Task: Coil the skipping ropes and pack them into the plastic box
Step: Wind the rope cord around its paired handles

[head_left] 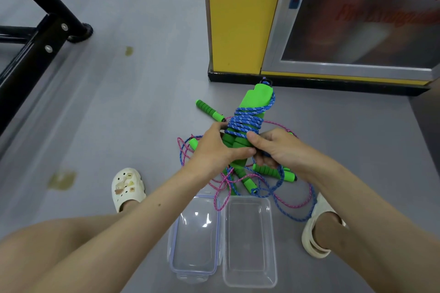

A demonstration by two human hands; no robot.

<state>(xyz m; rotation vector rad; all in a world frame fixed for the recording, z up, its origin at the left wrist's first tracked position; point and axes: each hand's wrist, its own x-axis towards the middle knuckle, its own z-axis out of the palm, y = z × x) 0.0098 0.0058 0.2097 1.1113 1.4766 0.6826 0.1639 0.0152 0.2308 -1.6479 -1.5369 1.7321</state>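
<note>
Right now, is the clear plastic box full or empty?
Empty: only grey floor shows through the plastic box; the ropes lie outside it.

I see my left hand point(215, 147) and right hand point(276, 147) gripping green handles point(256, 100) wound with blue rope point(245, 122). Loose ropes point(238, 181) lie tangled on the floor point(142, 102) beneath, by the clear plastic box point(248, 240) and lid point(194, 238).

blue rope point(245, 123) wound round green handles | box point(250, 242) open, empty
</note>
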